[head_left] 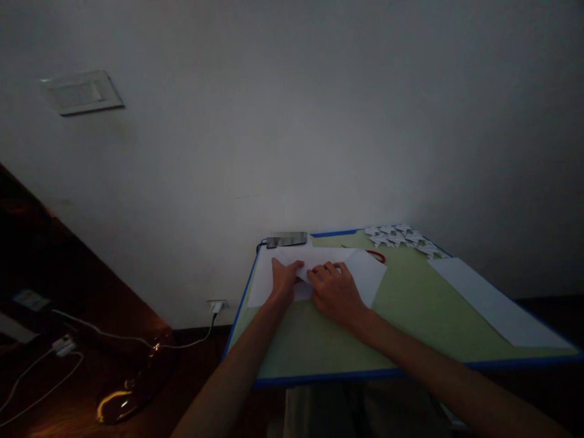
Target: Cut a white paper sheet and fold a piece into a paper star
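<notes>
A white sheet of paper [365, 274], partly folded, lies near the far left corner of a green table [410, 316] with a blue rim. My left hand [283, 281] presses on the paper's left part, its fingers curled over a folded edge. Right beside it, my right hand [336, 292] rests on the paper's middle with the fingers bent down against it. Both hands pinch or press the same fold; the fingertips nearly touch.
A pile of several small folded paper pieces [404, 238] sits at the far right corner. A stack of white sheets [497, 301] lies along the right side. Red-handled scissors [376, 255] peek out behind the paper. A dark phone [286, 240] lies at the far edge. Cables and a wall socket [217, 305] are at left.
</notes>
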`<action>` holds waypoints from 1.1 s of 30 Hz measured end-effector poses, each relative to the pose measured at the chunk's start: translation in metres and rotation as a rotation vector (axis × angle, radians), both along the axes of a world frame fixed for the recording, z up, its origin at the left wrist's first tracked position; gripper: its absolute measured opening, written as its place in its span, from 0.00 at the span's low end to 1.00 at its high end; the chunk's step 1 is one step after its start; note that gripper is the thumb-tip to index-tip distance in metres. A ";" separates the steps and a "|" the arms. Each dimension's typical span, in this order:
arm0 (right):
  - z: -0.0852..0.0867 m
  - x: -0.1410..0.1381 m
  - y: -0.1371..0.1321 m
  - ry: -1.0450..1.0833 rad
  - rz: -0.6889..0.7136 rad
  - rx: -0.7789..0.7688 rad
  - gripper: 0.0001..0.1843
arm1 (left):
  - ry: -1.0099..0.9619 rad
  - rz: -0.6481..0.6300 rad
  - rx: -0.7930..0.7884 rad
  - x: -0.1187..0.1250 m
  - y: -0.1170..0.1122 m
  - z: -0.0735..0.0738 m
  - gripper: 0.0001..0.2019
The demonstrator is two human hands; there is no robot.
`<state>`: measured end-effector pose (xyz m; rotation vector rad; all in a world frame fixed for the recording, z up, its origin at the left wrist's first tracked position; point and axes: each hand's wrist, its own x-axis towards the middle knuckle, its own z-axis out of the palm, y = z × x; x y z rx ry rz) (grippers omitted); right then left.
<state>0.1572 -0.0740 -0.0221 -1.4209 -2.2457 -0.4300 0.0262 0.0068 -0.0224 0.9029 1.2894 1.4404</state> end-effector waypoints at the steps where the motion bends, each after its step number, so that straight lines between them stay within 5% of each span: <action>1: 0.000 0.000 0.002 0.001 -0.011 0.007 0.15 | -0.008 0.002 0.000 0.001 0.000 0.001 0.27; 11: 0.013 0.034 0.030 0.162 0.001 0.201 0.13 | -0.093 -0.123 0.033 0.000 -0.003 0.019 0.14; 28: 0.035 0.041 0.026 0.389 0.183 0.271 0.16 | -0.093 0.128 0.117 -0.010 -0.003 0.033 0.20; 33: 0.036 0.043 0.025 0.396 0.206 0.300 0.15 | -0.112 0.078 0.234 -0.007 -0.004 0.044 0.32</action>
